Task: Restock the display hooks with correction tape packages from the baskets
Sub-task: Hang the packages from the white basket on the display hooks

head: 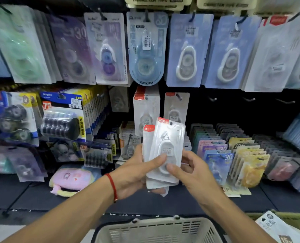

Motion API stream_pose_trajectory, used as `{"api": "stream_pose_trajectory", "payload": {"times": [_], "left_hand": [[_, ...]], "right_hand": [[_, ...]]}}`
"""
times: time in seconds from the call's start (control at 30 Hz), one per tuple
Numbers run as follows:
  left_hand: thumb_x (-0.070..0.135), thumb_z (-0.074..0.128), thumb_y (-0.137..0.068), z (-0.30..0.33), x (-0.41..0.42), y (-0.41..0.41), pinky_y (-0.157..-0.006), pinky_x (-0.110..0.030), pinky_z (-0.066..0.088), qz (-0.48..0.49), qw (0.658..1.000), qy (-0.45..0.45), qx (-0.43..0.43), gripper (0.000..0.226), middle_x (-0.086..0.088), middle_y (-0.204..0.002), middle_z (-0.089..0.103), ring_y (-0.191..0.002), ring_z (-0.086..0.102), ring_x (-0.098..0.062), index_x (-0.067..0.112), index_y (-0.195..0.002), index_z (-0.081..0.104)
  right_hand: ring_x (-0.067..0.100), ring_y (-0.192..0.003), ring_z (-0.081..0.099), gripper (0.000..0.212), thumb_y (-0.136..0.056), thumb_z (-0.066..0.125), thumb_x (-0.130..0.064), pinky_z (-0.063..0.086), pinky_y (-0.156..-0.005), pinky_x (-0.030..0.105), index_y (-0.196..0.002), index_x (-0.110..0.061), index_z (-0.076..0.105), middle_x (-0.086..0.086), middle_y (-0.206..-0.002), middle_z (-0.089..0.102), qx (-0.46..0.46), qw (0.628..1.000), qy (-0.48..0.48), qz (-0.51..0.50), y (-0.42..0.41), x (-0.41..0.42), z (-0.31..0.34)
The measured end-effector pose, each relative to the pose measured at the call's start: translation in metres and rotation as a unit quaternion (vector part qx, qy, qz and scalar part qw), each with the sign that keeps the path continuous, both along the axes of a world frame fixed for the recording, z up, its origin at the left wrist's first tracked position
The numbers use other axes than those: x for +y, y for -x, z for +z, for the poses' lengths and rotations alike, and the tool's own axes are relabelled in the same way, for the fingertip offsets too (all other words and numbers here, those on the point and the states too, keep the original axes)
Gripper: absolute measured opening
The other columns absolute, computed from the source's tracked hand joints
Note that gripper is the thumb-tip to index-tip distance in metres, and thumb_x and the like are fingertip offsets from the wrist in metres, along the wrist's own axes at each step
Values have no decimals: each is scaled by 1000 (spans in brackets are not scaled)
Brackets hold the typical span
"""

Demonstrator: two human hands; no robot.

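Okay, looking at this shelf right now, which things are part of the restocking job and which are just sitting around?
Part of the job:
- white correction tape packages, gripped by left hand and right hand
- matching packages on the hook
- bare hooks
- beige basket

Just lying about:
- pink pouch
- yellow packs
- black refill pack

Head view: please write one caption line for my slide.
Both hands, left hand and right hand, hold white correction tape packages before the display hooks, above a beige basket.
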State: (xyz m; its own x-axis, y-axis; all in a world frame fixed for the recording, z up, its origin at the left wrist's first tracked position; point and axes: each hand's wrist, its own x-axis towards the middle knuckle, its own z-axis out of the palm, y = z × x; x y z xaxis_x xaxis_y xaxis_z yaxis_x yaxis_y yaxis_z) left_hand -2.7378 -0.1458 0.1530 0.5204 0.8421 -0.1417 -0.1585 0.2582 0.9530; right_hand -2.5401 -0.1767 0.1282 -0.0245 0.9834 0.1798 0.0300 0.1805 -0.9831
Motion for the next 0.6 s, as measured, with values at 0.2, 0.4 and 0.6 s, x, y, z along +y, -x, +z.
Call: {"api": "stream_pose_trajectory", "payload": {"times": [0.2,0.4,0.6], "left_hand": [[16,91,-82,-8,16,11,-83,-55,63,6,995,-101,-8,74,-1,-136,69,-116,73,-34,54,-129,50],[12,93,-75,-3,26,18,-73,-44,65,79,987,-136,-23,81,3,-131,71,-113,74,-29,41,-136,48],[12,89,-67,-2,26,32,-61,-44,63,164,974,-152,-25,79,2,-120,75,-103,77,-26,30,-133,49]], "right_hand": [[24,-106,77,47,-88,83,-33,63,-75,30,-129,-26,60,2,-119,78,58,998,-11,4,-8,13,13],[25,-106,76,44,-79,78,-40,62,-87,44,-120,-33,64,5,-115,79,78,994,-66,-38,2,34,13],[13,-87,76,33,-77,68,-31,59,-68,28,-110,-26,69,-1,-98,80,88,985,-86,-122,-11,63,23]]}}
